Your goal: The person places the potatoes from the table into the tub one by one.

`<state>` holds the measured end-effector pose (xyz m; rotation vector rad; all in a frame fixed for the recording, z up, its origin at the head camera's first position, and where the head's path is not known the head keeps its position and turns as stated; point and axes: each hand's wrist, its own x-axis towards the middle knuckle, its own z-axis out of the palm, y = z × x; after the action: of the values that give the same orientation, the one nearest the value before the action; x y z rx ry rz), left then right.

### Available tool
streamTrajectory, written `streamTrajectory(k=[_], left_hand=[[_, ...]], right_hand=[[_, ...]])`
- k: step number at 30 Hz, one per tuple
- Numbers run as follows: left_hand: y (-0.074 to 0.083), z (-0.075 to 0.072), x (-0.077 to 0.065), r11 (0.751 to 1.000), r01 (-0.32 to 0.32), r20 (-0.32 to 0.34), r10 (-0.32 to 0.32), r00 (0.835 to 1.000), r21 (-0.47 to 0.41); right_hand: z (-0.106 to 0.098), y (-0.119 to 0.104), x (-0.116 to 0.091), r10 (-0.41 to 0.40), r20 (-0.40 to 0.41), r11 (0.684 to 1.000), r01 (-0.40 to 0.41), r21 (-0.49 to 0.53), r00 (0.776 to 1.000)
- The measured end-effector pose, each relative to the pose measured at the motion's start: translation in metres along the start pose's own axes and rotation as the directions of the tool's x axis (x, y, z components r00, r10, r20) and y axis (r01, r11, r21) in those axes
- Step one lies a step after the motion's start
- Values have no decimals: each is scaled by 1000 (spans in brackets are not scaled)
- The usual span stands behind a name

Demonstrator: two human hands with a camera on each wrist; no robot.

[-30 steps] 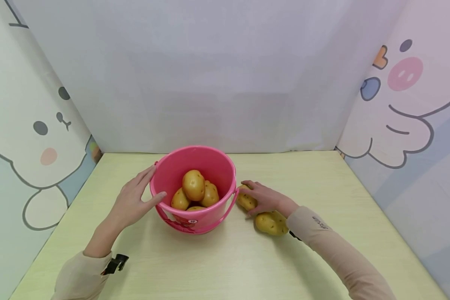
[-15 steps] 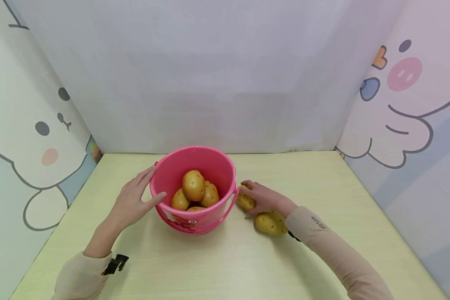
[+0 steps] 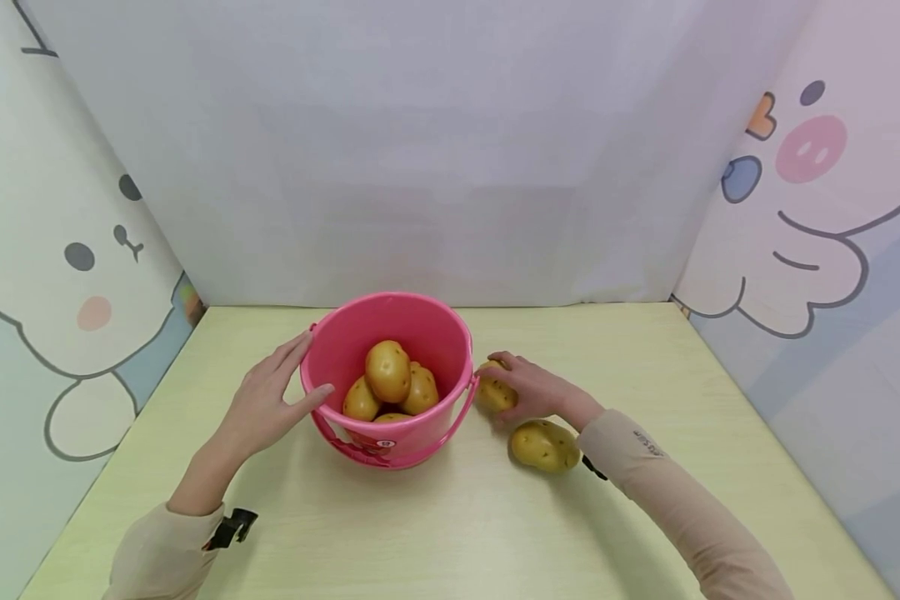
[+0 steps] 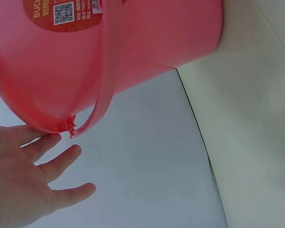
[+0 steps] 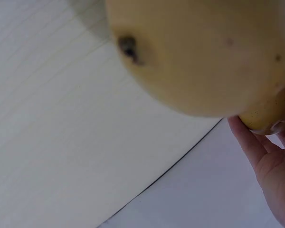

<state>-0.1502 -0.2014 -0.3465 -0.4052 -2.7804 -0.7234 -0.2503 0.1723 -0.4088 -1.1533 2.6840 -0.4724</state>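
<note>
A pink bucket [image 3: 393, 446] with several potatoes inside stands on the table. My left hand [image 3: 266, 404] rests at the bucket's left rim, its fingers straight and spread. In the left wrist view this hand [image 4: 21, 175] has fingertips right at the rim, close by where the bucket's handle [image 4: 104, 90] joins. To the right of the bucket, my right hand [image 3: 532, 390] grips a potato [image 3: 495, 393], fingers curled over it. Another potato [image 3: 544, 446] lies on the table just below that hand; it fills much of the right wrist view, partly covering the held potato [image 5: 266, 114].
The pale table [image 3: 435, 533] runs back to a plain white wall [image 3: 450, 167]. Side panels with cartoon animals, a left panel [image 3: 45, 333] and a right panel [image 3: 832, 375], border it. A loose pink handle [image 3: 461, 421] hangs along the bucket's front.
My right hand has shifted slightly up and to the right together with the potato it grips. More of the lower potato shows. The left hand and the bucket stay still.
</note>
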Motion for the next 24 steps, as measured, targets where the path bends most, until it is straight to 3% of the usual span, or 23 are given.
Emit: streamTrajectory(k=[11,24], left_hand=[[0,0,0,1000,-9,-7,9,1000,-6],[-2,1,0,1000,-20,-19,19,1000,-11]], right_hand=[[-18,-1,-7,-51,-62,999,51,-1,997],[-43,-10,-20,-23,-27,1000,23,2,999]])
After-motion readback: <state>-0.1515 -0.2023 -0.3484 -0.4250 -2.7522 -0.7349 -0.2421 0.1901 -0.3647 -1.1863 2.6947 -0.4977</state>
